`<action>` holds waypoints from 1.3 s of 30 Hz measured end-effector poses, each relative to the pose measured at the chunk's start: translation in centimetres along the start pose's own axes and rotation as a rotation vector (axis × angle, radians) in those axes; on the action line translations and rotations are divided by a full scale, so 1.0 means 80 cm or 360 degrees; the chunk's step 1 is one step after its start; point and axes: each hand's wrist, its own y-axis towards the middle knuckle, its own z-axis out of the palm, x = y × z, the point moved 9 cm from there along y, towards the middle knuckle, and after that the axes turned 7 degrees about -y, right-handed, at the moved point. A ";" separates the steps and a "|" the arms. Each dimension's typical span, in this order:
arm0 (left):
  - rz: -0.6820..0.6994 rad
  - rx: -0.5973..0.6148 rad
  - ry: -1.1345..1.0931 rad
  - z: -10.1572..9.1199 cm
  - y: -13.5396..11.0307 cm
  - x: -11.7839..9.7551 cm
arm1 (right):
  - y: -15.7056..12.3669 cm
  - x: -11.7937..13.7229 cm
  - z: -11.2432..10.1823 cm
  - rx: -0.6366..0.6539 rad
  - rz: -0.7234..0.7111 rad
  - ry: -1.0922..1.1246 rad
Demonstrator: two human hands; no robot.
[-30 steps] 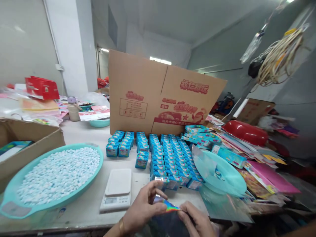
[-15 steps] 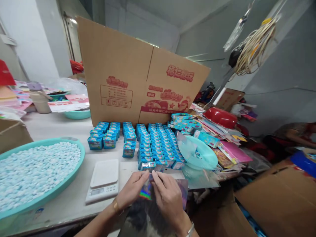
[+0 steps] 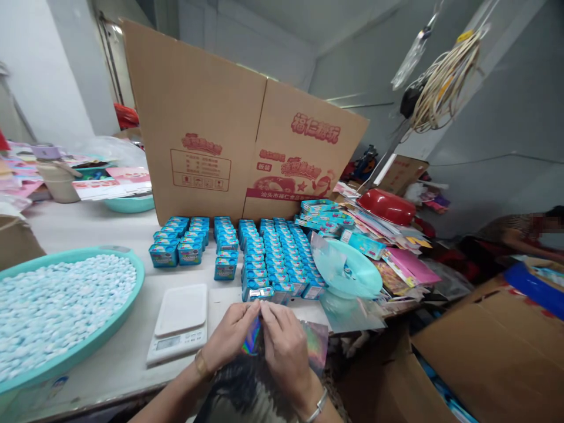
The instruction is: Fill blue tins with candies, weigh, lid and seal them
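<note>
Both of my hands meet over the table's front edge. My left hand [image 3: 229, 341] and my right hand [image 3: 282, 346] pinch the top edge of a shiny holographic bag [image 3: 315, 346], fingertips touching. Just beyond them lie rows of several small blue boxes [image 3: 268, 252]. A white digital scale [image 3: 178, 323] sits immediately left of my left hand. A teal basin [image 3: 74, 352] full of small white tablets is farther left.
A large flattened cardboard carton [image 3: 229, 135] stands upright behind the boxes. A teal scoop dish [image 3: 352, 270] and piles of coloured packaging [image 3: 396, 247] lie to the right, with a red lid [image 3: 385, 205]. An open carton [image 3: 480, 352] stands at lower right, with another person [image 3: 524, 232] behind it.
My right hand has moved from the bag's right side up to its top edge, next to the left hand. The view has swung to the right.
</note>
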 end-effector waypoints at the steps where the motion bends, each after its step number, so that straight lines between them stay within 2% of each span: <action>1: -0.0020 -0.0020 -0.0017 -0.002 0.000 0.000 | -0.001 0.003 0.001 0.0008 -0.0037 -0.0035; 5: -0.0118 -0.0116 -0.0093 -0.014 -0.004 0.007 | -0.004 0.013 -0.002 -0.0033 -0.0181 -0.0061; 10: -0.0111 -0.0236 -0.0086 -0.032 -0.014 0.009 | 0.003 0.016 0.008 0.0005 -0.0054 0.0083; 14: -0.0117 -0.0401 -0.0139 -0.063 -0.027 0.011 | 0.009 0.042 0.024 0.0012 -0.0240 0.0119; 16: -0.0148 -0.0487 -0.0170 -0.083 -0.034 0.016 | 0.014 0.050 0.032 -0.0013 -0.0256 0.0163; 20: -0.0193 -0.0495 -0.0287 -0.120 -0.037 0.032 | 0.032 0.057 0.067 0.0097 -0.0147 0.0156; 23: -0.0224 -0.0511 -0.0376 -0.152 -0.035 0.044 | 0.044 0.078 0.093 0.0121 -0.0314 0.0160; 25: -0.0245 -0.0527 -0.0414 -0.173 -0.032 0.049 | 0.053 0.086 0.109 0.0118 -0.0340 0.0220; 30: -0.0275 -0.0574 -0.0417 -0.214 -0.021 0.058 | 0.078 0.090 0.151 0.0219 -0.0144 0.0405; 35: -0.0307 -0.0582 -0.0320 -0.232 -0.008 0.058 | 0.099 0.088 0.170 0.0243 -0.0022 0.0437; 39: -0.0315 -0.0641 -0.0313 -0.236 -0.008 0.053 | 0.108 0.091 0.171 0.0240 -0.0133 0.0431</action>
